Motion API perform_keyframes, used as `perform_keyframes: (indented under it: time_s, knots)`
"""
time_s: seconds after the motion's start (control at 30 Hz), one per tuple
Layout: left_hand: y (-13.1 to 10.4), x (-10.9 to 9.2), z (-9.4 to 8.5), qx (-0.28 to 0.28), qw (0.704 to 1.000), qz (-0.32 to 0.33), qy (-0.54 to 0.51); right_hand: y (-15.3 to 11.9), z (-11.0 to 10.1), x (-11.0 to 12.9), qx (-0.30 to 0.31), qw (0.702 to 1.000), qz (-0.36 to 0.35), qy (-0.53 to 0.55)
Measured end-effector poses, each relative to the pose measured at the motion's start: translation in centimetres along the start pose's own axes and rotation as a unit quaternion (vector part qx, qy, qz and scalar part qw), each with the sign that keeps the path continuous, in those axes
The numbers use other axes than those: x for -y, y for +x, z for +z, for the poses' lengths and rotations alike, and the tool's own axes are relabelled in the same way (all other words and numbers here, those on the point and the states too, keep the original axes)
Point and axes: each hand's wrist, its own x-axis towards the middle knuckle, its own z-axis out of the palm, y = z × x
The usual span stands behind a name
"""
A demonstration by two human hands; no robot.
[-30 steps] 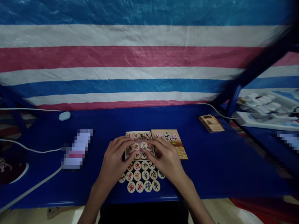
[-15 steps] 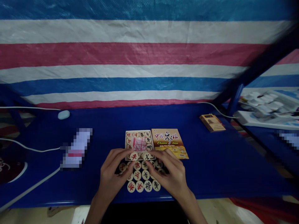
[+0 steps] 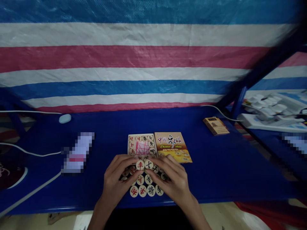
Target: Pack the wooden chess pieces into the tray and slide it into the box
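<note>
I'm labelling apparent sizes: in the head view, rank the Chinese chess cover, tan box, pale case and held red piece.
1. Chinese chess cover
2. Tan box
3. Pale case and held red piece look alike

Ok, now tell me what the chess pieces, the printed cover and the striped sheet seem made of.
Chess pieces: wood or plastic, smooth-looking; the even cream faces with coloured characters leave it open.
Printed cover: probably cardboard with a smooth finish, judging by its flat, straight-edged shape and full-colour print.
Striped sheet: likely woven plastic, slightly glossy, given its creases, faint mesh texture and sheen.
</note>
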Motion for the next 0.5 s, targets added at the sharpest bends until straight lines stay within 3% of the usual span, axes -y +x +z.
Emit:
perform_keyframes:
  time_s: [0.5]
  knots:
    - [-0.34, 0.08, -0.18, -0.001, 1.000, 0.006, 0.005, -0.30, 0.29, 0.41, -0.012, 0.999, 0.005, 0.039]
